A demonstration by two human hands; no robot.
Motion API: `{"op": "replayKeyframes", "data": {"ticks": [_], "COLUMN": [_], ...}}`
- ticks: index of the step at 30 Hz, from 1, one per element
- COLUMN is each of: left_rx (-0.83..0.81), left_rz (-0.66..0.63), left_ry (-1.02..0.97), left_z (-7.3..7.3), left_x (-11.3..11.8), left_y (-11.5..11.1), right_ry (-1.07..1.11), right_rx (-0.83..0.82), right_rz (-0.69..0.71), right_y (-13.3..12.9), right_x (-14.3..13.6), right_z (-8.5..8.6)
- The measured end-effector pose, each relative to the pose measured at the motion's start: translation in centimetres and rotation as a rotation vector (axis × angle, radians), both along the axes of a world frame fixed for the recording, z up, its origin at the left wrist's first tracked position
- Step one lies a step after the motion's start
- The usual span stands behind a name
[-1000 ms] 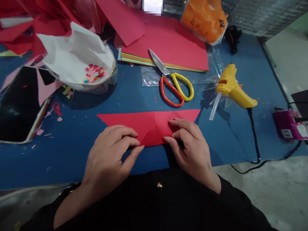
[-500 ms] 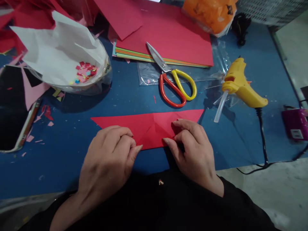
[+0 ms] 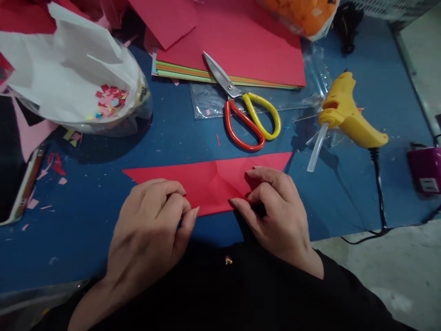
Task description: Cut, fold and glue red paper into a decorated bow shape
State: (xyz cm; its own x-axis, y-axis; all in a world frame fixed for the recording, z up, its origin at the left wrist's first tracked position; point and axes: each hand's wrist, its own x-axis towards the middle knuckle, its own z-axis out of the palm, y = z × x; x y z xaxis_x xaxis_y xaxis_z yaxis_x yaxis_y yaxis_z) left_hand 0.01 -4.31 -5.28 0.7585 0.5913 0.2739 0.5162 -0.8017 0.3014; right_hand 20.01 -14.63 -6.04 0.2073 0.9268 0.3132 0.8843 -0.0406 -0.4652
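A folded sheet of red paper (image 3: 213,181) lies on the blue table in front of me, long and narrow with pointed ends. Creases cross its middle. My left hand (image 3: 151,220) grips its near edge left of centre, thumb against the fold and fingers curled on top. On the right part of the same edge, my right hand (image 3: 275,211) has its thumb and bent fingers closed on the paper. Just beyond the paper rest scissors (image 3: 241,105) with one red and one yellow handle, blades pointing away to the left.
Behind the scissors is a stack of coloured paper (image 3: 248,46), red on top. A yellow glue gun (image 3: 347,115) lies at right. At left stand a clear tub (image 3: 138,101) holding paper bits and a phone (image 3: 17,184). Scraps dot the table (image 3: 86,193).
The view has shifted slightly, so the left-hand items sit further left. Both hands stay on the red paper's near edge, with hardly any movement of their own.
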Motion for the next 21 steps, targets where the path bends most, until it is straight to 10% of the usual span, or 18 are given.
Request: {"op": "replayKeyframes", "data": {"ticks": [13,21], "left_rx": [0.048,0.233], "left_rz": [0.009,-0.379], "left_ry": [-0.063,0.056], "left_z": [-0.03,0.33], "left_x": [0.13,0.36], "left_y": [-0.42,-0.83], "right_ry": [0.074,0.083], "right_rx": [-0.044,-0.035], "right_rz": [0.008,0.001], "right_y": [0.14,0.17], "right_x": [0.20,0.17], "right_z": [0.16,0.04]}}
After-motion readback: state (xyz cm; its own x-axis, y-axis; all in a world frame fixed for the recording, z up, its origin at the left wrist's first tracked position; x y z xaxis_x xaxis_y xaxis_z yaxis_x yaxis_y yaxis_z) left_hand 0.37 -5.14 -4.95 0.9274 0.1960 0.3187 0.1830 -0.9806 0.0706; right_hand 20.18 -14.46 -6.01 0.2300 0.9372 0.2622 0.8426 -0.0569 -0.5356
